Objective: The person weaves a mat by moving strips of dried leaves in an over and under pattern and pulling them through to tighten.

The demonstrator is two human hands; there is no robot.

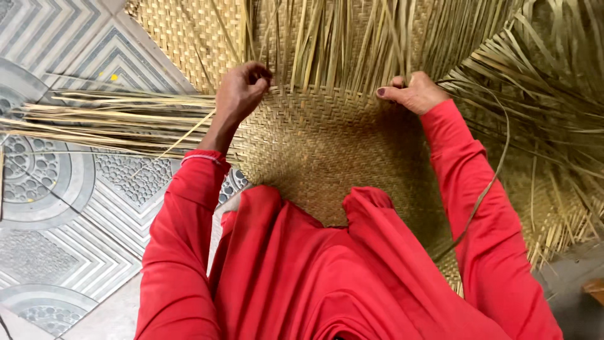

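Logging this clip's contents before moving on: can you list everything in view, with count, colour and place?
woven mat: one, straw-tan, centre, under both hands
loose upright strips: many, pale green-tan, top centre, rising from the mat's woven edge
loose side strips: a bundle, tan, left, lying across the floor
unwoven strips: many, tan, right side
tiled floor: grey-white patterned, left
red garment: one, bottom centre
left hand: closed on strips at the mat's edge
right hand: pinching strips at the mat's edge

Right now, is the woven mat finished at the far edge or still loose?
Still loose: the woven mat ends in unwoven strips beyond the left hand and right hand.
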